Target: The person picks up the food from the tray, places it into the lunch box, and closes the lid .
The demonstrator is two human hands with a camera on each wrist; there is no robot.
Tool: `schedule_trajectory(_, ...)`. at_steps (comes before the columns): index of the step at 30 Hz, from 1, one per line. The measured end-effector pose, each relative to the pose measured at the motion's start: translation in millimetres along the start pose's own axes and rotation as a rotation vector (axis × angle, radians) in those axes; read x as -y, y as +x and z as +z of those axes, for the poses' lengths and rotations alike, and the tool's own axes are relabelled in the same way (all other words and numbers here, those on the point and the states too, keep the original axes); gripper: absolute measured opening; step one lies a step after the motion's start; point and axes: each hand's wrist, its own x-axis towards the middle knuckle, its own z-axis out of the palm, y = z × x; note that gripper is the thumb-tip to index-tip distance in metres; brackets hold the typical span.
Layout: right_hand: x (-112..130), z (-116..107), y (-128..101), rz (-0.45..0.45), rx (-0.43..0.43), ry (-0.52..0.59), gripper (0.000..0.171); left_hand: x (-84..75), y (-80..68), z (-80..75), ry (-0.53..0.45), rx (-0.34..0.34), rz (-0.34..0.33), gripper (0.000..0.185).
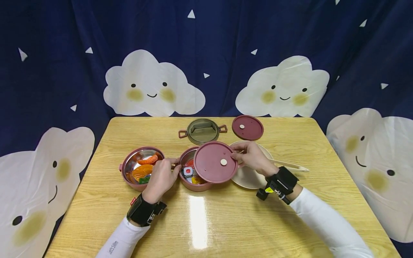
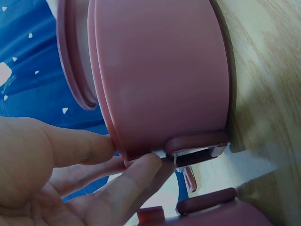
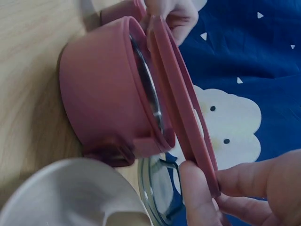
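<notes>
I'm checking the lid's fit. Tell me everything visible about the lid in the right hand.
The lid is a round, dusty-pink disc, plastic by its look, with a small pale dot near its centre. The right hand pinches its right edge. It hangs tilted over the middle bowl, only partly covering it, the food still showing at the left.

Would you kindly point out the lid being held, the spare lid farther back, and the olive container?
held lid (image 1: 213, 163): head view, on its flat top, left of the white button.
spare lid (image 1: 250, 129): head view, on its flat top.
olive container (image 1: 202, 130): head view, on its inner floor.
</notes>
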Motion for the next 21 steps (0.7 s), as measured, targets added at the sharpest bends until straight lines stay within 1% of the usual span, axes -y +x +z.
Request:
schedule_trajectory(7, 0, 14, 7, -0.032, 0.022, -0.018, 0.032, 2.1, 0.4, 0.4, 0.002, -0.003, 0.018, 0.026)
schedule_trajectory(14, 0, 23, 10, -0.033, 0.051, -0.011, 0.032, 3.4, 0.5, 0.5, 0.008, -0.026, 0.041, 0.025)
schedule_trajectory(21, 1, 31, 13, -0.020, 0.070, 0.008, 0.032, 2.6, 0.5, 0.2, -0.030, -0.029, 0.023, 0.026)
